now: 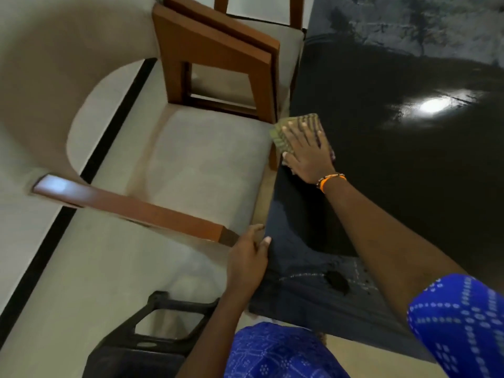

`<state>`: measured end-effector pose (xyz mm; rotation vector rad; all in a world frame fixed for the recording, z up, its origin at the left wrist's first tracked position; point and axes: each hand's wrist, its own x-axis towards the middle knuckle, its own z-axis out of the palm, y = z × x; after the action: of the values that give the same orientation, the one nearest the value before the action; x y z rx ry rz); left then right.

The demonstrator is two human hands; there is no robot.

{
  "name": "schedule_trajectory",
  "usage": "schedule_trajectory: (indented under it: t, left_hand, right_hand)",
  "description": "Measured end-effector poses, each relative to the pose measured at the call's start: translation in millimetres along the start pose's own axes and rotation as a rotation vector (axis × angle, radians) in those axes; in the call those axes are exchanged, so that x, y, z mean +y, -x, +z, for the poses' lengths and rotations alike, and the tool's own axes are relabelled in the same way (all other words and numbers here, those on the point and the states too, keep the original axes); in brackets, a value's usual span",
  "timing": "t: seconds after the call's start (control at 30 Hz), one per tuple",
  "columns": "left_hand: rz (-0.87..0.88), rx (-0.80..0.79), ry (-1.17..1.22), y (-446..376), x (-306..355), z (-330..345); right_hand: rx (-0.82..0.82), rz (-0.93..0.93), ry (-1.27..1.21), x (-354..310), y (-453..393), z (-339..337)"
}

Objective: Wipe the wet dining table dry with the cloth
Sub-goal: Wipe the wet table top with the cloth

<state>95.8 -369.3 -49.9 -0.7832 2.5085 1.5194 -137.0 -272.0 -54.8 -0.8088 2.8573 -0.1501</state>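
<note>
Right hand [306, 148] lies flat on the cloth [297, 129], fingers [301, 132] spread wide, pressing it onto the dark bench [381, 159] at its left edge, beside a wooden chair [218, 66]. Left hand [246, 257] rests against the bench's near edge, fingers loosely curled, holding nothing — likely bracing. The glossy sheen farther right suggests water remains there. Advisable: keep the palm pressure even, work in overlapping passes away from the edge, and refold the cloth once it is soaked.
</note>
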Motion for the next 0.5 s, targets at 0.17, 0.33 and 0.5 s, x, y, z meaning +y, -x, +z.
schedule_trajectory:
  t: [0.17, 0.33, 0.5]
  left_hand:
    - [0.015, 0.03, 0.004, 13, -9, -5]
    - [0.083, 0.074, -0.041, 28, -1, 4]
    - [0.036, 0.071, -0.067, 50, -7, 2]
  right_hand:
    - [0.0, -0.025, -0.004, -23, 41, 11]
    - [-0.044, -0.152, 0.022, -65, 124, 25]
    - [-0.053, -0.229, 0.022, -77, 183, 38]
